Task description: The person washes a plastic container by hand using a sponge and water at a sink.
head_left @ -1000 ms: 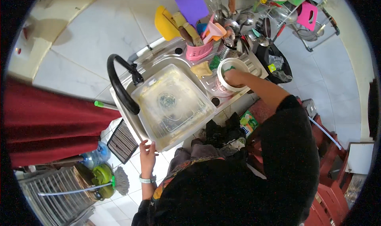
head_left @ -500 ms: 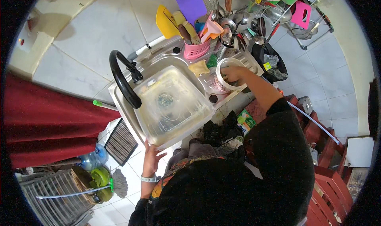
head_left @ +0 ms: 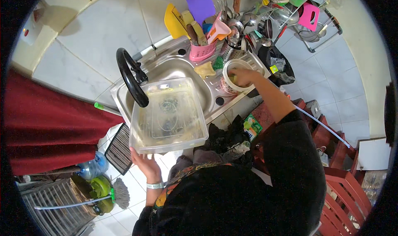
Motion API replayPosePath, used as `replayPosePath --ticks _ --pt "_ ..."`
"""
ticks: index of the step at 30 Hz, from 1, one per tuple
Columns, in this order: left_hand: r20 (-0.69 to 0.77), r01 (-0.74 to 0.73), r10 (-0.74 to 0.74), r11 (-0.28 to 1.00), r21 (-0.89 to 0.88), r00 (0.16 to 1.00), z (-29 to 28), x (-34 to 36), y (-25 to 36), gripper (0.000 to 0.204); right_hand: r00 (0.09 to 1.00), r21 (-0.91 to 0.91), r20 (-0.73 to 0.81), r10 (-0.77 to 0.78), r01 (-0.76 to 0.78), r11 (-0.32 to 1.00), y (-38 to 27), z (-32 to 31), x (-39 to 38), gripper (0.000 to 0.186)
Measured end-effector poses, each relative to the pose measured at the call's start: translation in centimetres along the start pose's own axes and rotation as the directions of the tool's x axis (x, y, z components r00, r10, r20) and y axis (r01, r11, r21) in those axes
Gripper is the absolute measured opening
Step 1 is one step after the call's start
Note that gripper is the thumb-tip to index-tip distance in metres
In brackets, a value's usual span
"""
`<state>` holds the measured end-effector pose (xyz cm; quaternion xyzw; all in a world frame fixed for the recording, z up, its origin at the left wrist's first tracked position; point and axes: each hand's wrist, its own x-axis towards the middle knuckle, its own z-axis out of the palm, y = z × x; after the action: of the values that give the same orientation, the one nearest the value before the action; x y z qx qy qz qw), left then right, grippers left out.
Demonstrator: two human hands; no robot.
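The clear rectangular plastic tub (head_left: 168, 111) has come over the steel sink's (head_left: 213, 113) front edge. My half-curled left hand (head_left: 147, 168) holds its near-left corner; my right hand (head_left: 245, 77), grip hidden, is in the round white bucket (head_left: 227, 85). Steadying seems underway, calling for firm support.

Bright, soft light within dark, grainy fisheye corners
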<state>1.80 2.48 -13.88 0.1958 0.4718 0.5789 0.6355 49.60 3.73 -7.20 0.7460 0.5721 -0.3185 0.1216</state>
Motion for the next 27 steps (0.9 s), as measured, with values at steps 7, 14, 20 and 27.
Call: replayPosePath --ticks 7,14,20,27 --pt "0.001 0.458 -0.478 0.842 0.286 0.878 3.9 -4.7 -3.1 0.093 0.997 0.311 -0.080 0.000 0.025 0.950 3.4 5.3 6.5 0.045" --pt "-0.070 0.326 -0.320 0.905 0.271 0.945 3.6 -4.4 -2.3 0.073 0.805 -0.080 -0.499 -0.320 0.325 0.942 3.6 3.1 1.4 0.039" --pt "-0.238 -0.047 0.057 0.998 0.047 0.970 1.5 -1.9 -0.4 0.064 0.817 0.057 -0.577 0.012 0.026 0.998 0.5 0.2 -2.2 0.032" --pt "0.011 0.236 -0.236 0.972 0.010 0.972 4.4 -2.0 1.7 0.084 0.488 0.364 -0.835 0.253 0.145 0.920 -4.3 0.7 -3.7 0.024"
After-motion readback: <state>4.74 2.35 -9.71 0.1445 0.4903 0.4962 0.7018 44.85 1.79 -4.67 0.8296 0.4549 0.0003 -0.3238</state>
